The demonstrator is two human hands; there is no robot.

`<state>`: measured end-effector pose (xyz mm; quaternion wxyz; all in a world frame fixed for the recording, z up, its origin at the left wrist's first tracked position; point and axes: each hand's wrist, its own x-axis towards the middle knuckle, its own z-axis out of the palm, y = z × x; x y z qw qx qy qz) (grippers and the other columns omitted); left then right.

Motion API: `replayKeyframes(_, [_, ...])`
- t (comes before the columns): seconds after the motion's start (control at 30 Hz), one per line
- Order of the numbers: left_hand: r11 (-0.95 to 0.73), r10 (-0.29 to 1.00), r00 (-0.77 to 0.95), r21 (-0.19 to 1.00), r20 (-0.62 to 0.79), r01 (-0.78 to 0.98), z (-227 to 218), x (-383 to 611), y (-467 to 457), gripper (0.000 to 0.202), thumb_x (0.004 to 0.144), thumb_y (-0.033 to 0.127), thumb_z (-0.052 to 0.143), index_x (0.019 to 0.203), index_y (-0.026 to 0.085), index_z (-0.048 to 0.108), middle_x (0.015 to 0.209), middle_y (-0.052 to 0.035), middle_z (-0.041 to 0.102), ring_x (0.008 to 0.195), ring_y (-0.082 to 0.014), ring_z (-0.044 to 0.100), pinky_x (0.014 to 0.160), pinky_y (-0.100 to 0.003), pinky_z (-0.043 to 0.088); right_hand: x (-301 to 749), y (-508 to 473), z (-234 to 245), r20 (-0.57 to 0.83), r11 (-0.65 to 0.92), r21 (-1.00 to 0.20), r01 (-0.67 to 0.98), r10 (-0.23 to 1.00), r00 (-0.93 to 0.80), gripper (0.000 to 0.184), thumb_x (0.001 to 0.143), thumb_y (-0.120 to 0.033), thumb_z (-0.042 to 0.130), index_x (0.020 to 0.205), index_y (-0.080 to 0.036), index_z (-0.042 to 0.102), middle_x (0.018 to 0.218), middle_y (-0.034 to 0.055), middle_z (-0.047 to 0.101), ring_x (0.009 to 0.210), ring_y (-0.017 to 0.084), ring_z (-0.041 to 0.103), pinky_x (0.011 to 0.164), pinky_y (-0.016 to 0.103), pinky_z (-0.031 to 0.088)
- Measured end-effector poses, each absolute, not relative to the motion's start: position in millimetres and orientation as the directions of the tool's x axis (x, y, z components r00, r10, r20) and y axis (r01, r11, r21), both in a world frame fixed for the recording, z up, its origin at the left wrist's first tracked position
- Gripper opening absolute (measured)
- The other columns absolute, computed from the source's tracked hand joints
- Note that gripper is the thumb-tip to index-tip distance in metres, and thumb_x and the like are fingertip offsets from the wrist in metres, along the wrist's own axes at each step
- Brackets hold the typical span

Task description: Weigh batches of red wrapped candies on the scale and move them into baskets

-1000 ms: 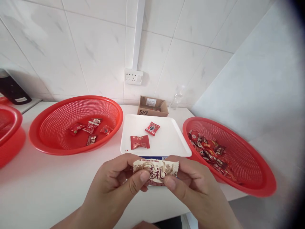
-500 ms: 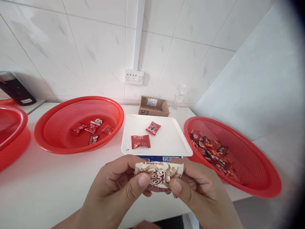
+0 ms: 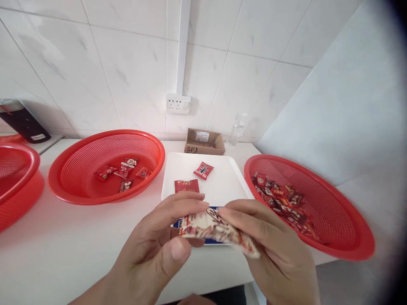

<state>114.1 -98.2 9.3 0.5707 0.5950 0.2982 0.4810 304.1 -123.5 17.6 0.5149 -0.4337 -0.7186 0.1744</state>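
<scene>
A cream-and-red wrapped candy (image 3: pixel 208 226) is between my two hands, tilted, its right end blurred by motion. My right hand (image 3: pixel 273 241) grips the candy's right part, fingers over the top and thumb hidden. Round the left end curl the fingers of my left hand (image 3: pixel 162 237), with the thumb just at its lower edge. Behind them is a digital scale with a white tray (image 3: pixel 229 186). On that tray lie a red candy (image 3: pixel 203 170) with a black character and a plain red packet (image 3: pixel 187 186), partly covered by my left fingers.
A red basket (image 3: pixel 352 212) at the right holds many wrapped candies; the red basket (image 3: pixel 76 148) left of the scale holds several. More red baskets (image 3: pixel 19 186) stand at the far left. Behind are a cardboard box (image 3: pixel 205 142), a clear bottle (image 3: pixel 237 129) and a black flask (image 3: pixel 23 120).
The candy has been turned over from its upright, front-facing position, showing another side. My right fingers moved onto its top, and my left thumb shifted off its face.
</scene>
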Motion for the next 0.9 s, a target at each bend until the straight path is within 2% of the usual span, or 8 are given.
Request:
replayKeyframes(0.07, [-0.163,0.887,0.394,0.962,0.241,-0.221,11,116,-98,0.037,0.081,0.053,0.059,0.11,0.032,0.068,0.106,-0.0074,0.07,0.084,-0.0198,0.068,0.066,-0.029,0.061,306,-123,15,0.672,0.631,-0.605,0.485,0.732,-0.115,0.049,0.086,-0.009,0.056,0.118,-0.045,0.064,0.101,0.0017,0.068,0.081,0.017,0.066,0.063,0.027,0.053])
replayKeyframes(0.17, [-0.177,0.914,0.319,0.954,0.251,-0.243,15,123,-99,0.023,0.077,0.033,0.07,0.101,0.031,0.071,0.088,-0.0028,0.072,0.071,-0.0143,0.067,0.058,-0.021,0.058,306,-125,11,0.694,0.655,-0.57,0.495,0.707,-0.135,0.052,0.088,-0.009,0.054,0.121,-0.047,0.061,0.107,0.0017,0.067,0.083,0.017,0.065,0.063,0.028,0.053])
replayKeyframes(0.27, [-0.241,0.936,0.198,0.941,0.29,-0.239,17,128,-99,0.023,0.071,0.03,0.075,0.094,0.03,0.071,0.081,-0.0012,0.072,0.066,-0.0128,0.066,0.055,-0.019,0.056,304,-130,11,0.65,0.594,-0.655,0.467,0.758,-0.053,0.044,0.092,-0.016,0.049,0.123,-0.045,0.061,0.108,0.002,0.068,0.09,0.019,0.066,0.069,0.03,0.055])
replayKeyframes(0.37, [-0.276,0.939,0.143,0.935,0.311,-0.223,18,129,-99,0.022,0.07,0.031,0.076,0.092,0.029,0.07,0.075,0.0003,0.07,0.059,-0.0116,0.063,0.052,-0.02,0.055,302,-132,13,0.531,0.473,-0.799,0.372,0.845,0.065,0.032,0.094,-0.034,0.049,0.123,-0.037,0.061,0.094,0.004,0.071,0.074,0.018,0.065,0.061,0.029,0.054])
replayKeyframes(0.47, [-0.297,0.933,0.142,0.929,0.332,-0.219,18,129,-99,0.025,0.071,0.03,0.076,0.095,0.029,0.067,0.071,0.0018,0.069,0.058,-0.0117,0.063,0.051,-0.02,0.055,303,-129,17,0.402,0.402,-0.865,0.302,0.913,-0.062,0.031,0.089,-0.049,0.053,0.1,-0.026,0.069,0.074,0.0035,0.068,0.06,0.015,0.06,0.055,0.026,0.051])
replayKeyframes(0.6, [-0.27,0.929,0.195,0.936,0.315,-0.224,14,127,-100,0.024,0.074,0.023,0.072,0.095,0.029,0.061,0.074,0.0034,0.07,0.062,-0.0109,0.065,0.053,-0.018,0.055,306,-120,23,0.34,0.353,-0.862,0.364,0.935,-0.101,0.03,0.091,-0.04,0.052,0.069,-0.021,0.06,0.057,-0.0014,0.057,0.051,0.011,0.049,0.048,0.021,0.042])
replayKeyframes(0.7, [-0.219,0.928,0.252,0.951,0.273,-0.22,11,124,-101,0.021,0.076,0.023,0.071,0.093,0.027,0.06,0.079,0.0016,0.071,0.067,-0.0122,0.068,0.057,-0.019,0.057,306,-113,28,0.357,0.347,-0.861,0.373,0.933,-0.043,0.03,0.09,-0.037,0.053,0.064,-0.021,0.054,0.051,-0.0041,0.049,0.045,0.008,0.04,0.042,0.02,0.035])
replayKeyframes(0.9, [-0.232,0.916,0.274,0.944,0.294,-0.236,10,123,-102,0.021,0.076,0.025,0.071,0.095,0.027,0.062,0.084,0.0001,0.073,0.067,-0.0141,0.069,0.059,-0.022,0.06,304,-101,35,0.353,0.33,-0.891,0.312,0.936,0.017,0.027,0.086,-0.034,0.057,0.062,-0.021,0.056,0.051,-0.0042,0.047,0.046,0.008,0.042,0.04,0.02,0.035])
